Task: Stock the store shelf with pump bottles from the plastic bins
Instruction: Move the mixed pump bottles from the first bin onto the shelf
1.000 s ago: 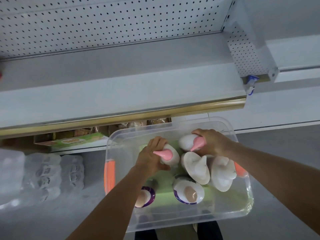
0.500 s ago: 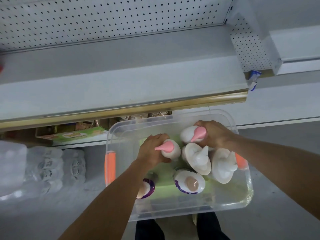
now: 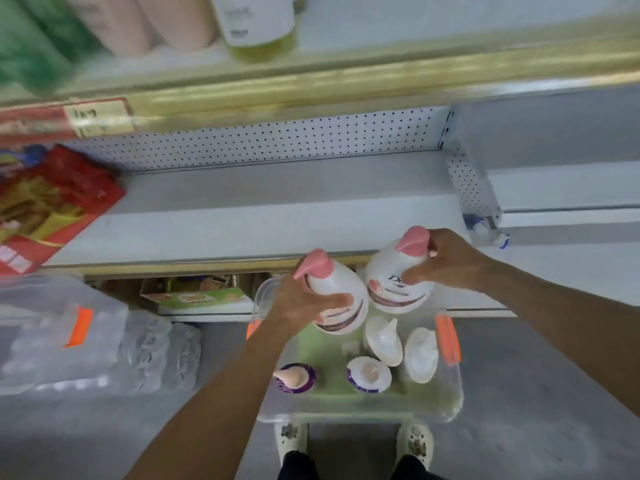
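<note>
Head view: the left hand [image 3: 304, 299] grips a white pink-pump bottle [image 3: 341, 299] and the right hand [image 3: 446, 261] curls round a second pink-pump bottle [image 3: 394, 282]. Both are held above the far rim of the clear bin [image 3: 450, 403], just before the shelf's [image 3: 277, 206] front edge. The shelf lies bare from its middle to the right end; a red package [image 3: 45, 202] fills its left end. Four bottles stand along the bin's near and right walls.
</note>
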Motion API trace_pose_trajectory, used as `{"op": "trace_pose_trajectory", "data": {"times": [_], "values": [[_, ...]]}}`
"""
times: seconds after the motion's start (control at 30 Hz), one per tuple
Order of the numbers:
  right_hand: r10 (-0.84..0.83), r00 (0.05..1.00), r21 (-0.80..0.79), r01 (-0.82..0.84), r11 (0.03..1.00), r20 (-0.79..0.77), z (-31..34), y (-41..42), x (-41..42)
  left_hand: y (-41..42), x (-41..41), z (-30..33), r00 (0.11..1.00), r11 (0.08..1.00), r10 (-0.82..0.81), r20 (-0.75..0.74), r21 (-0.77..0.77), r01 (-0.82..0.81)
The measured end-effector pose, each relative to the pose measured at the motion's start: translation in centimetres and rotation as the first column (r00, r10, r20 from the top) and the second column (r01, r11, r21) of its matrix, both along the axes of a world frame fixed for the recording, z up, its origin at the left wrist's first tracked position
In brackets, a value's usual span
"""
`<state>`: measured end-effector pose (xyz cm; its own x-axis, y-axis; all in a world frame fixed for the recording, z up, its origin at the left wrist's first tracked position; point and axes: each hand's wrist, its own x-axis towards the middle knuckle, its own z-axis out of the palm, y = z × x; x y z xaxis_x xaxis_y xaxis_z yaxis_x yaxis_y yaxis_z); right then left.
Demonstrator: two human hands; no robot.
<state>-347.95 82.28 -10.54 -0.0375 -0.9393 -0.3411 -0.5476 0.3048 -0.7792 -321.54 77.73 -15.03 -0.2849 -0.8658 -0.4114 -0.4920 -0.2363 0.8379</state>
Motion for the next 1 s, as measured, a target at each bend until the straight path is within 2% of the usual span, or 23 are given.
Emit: {"op": "trace_pose_trajectory", "data": {"times": [0.13, 0.23, 0.43, 0.6, 0.77, 1.0], "values": [[-0.036, 0.992, -0.121, 0.050, 0.991, 0.119, 5.6, 0.6, -0.4, 0.5, -0.6, 6.7, 0.994, 0.988, 0.090, -0.062, -0.121, -0.097], [-0.034, 0.979, -0.189, 0.072, 0.979, 0.199, 9.7, 1.0, -0.9, 1.1, -0.8, 11.4, 0.976, 0.973, 0.154, -0.157, -0.146, -0.177], [-0.029, 0.969, -0.326, 0.111, 0.939, 0.246, 18.0, 0.2, -1.0, -0.1, -0.6, 19.2, 0.969, 0.964, 0.106, -0.222, -0.217, -0.155], [-0.016, 0.977, -0.462, 0.115, 0.880, 0.213, 24.6, -1.2, 0.0, -2.3, -0.9, 23.9, 0.973, 0.941, 0.065, -0.223, -0.311, -0.134], [-0.070, 0.988, -0.547, 0.135, 0.826, 0.137, 30.0, -4.0, 0.4, -5.1, -1.1, 27.5, 0.973, 0.934, 0.004, -0.229, -0.348, -0.085], [-0.148, 0.987, -0.593, 0.152, 0.791, 0.055, 33.5, -10.1, 0.6, -9.0, -1.3, 29.8, 0.977, 0.913, -0.002, -0.212, -0.399, -0.085]]}}
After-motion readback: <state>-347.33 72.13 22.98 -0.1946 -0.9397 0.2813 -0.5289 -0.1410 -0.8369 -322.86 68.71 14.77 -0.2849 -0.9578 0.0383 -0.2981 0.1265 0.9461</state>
